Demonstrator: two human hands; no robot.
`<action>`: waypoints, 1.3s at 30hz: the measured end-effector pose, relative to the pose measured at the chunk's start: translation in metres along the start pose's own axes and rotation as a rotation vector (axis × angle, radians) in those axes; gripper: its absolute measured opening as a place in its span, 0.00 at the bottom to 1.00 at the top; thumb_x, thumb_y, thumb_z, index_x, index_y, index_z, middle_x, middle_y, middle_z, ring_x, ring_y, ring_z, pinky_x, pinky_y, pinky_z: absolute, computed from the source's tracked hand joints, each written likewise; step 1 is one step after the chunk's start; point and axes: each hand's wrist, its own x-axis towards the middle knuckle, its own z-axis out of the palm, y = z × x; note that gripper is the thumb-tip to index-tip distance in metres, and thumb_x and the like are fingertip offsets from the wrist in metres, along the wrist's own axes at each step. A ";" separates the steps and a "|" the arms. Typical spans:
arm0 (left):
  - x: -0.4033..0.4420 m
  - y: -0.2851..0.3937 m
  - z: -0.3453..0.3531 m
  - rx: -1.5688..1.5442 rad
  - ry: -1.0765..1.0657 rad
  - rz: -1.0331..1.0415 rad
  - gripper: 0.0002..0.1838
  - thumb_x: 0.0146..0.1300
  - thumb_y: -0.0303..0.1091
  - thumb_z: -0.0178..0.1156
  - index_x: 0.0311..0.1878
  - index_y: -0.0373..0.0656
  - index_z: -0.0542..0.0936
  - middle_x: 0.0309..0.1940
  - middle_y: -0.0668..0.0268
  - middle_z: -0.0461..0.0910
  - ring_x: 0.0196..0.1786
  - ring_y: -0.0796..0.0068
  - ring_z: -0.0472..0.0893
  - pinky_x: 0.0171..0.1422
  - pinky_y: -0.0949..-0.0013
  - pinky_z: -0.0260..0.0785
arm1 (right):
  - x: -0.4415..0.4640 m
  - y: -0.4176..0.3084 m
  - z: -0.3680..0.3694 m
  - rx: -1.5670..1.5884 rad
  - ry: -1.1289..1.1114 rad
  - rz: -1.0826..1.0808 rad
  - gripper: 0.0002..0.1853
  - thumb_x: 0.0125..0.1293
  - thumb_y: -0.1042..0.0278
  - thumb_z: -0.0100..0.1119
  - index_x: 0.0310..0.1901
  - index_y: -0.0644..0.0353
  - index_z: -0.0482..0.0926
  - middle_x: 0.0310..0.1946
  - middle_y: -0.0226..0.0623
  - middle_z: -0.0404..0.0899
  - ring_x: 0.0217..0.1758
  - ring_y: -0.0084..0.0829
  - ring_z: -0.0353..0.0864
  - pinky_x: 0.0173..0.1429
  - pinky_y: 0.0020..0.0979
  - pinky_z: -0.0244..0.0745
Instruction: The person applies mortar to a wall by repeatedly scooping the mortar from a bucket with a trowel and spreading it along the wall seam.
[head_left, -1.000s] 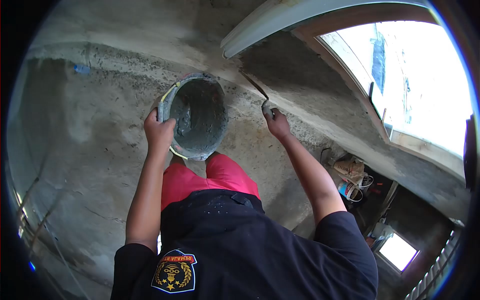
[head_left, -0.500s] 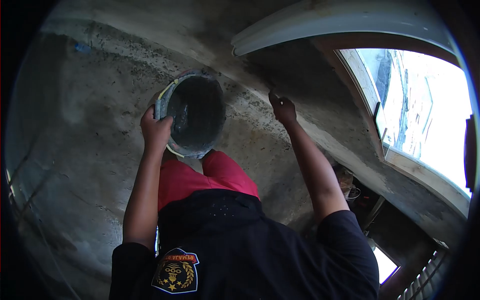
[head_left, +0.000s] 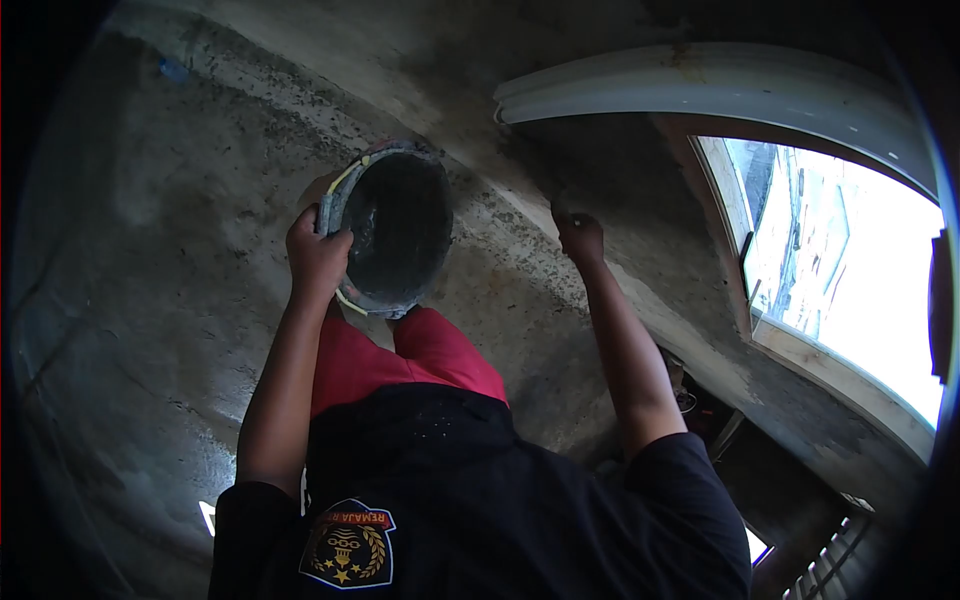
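My left hand (head_left: pixel 320 258) is wrapped around the rim and handle side of a dark bucket (head_left: pixel 400 230), held in front of my thighs with its mouth facing up at me. A pale yellow strip runs along the bucket's near rim, and the inside looks dark grey with a few wet glints. Off to the right, my right hand (head_left: pixel 580 238) is raised by the rough grey wall (head_left: pixel 660 230), its fingers curled together. Whether it touches the wall, and what it may hold, is too dark to make out.
A bright window (head_left: pixel 840 260) with a wooden frame is at the right, below a long pale curved panel (head_left: pixel 700 80). Rough concrete floor (head_left: pixel 180 270) spreads to the left, with a small blue object (head_left: pixel 173 69) at the far edge. Dark clutter (head_left: pixel 690 395) sits beyond my right arm.
The window and pale panel have shifted down in view as the camera turned. My right hand appears slightly lower and further right. The bucket stays in my left hand, nearly in place.
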 end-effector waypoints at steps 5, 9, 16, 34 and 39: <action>0.003 -0.005 -0.001 0.071 0.009 -0.008 0.12 0.47 0.23 0.58 0.38 0.33 0.78 0.30 0.59 0.81 0.33 0.70 0.80 0.44 0.66 0.72 | -0.029 0.003 0.001 0.195 -0.036 0.097 0.36 0.63 0.30 0.57 0.29 0.65 0.81 0.16 0.38 0.76 0.16 0.30 0.77 0.25 0.33 0.73; 0.002 0.003 0.000 0.067 0.002 -0.017 0.12 0.47 0.24 0.58 0.38 0.33 0.78 0.29 0.58 0.81 0.33 0.68 0.81 0.44 0.65 0.73 | 0.026 -0.009 0.006 -0.204 -0.035 -0.320 0.39 0.63 0.26 0.50 0.29 0.65 0.81 0.18 0.39 0.77 0.18 0.35 0.79 0.29 0.39 0.75; 0.000 0.006 0.002 0.093 0.033 -0.050 0.12 0.47 0.24 0.58 0.38 0.34 0.78 0.28 0.59 0.81 0.32 0.69 0.81 0.43 0.65 0.73 | -0.004 -0.016 -0.016 -0.209 -0.111 -0.014 0.41 0.69 0.27 0.34 0.39 0.65 0.80 0.22 0.50 0.81 0.28 0.46 0.84 0.43 0.44 0.77; 0.003 0.002 0.002 0.090 0.036 -0.063 0.12 0.47 0.23 0.57 0.38 0.33 0.78 0.29 0.60 0.80 0.32 0.72 0.78 0.43 0.66 0.72 | 0.026 0.033 0.034 -0.553 -0.108 -0.243 0.26 0.76 0.59 0.34 0.74 0.37 0.54 0.26 0.47 0.82 0.24 0.41 0.84 0.38 0.44 0.80; 0.002 0.009 0.003 0.060 0.048 -0.121 0.11 0.47 0.23 0.57 0.37 0.33 0.78 0.28 0.60 0.80 0.31 0.72 0.78 0.43 0.66 0.72 | 0.081 -0.004 0.032 -0.219 -0.146 0.075 0.40 0.71 0.31 0.33 0.57 0.62 0.79 0.55 0.60 0.78 0.63 0.54 0.76 0.67 0.46 0.70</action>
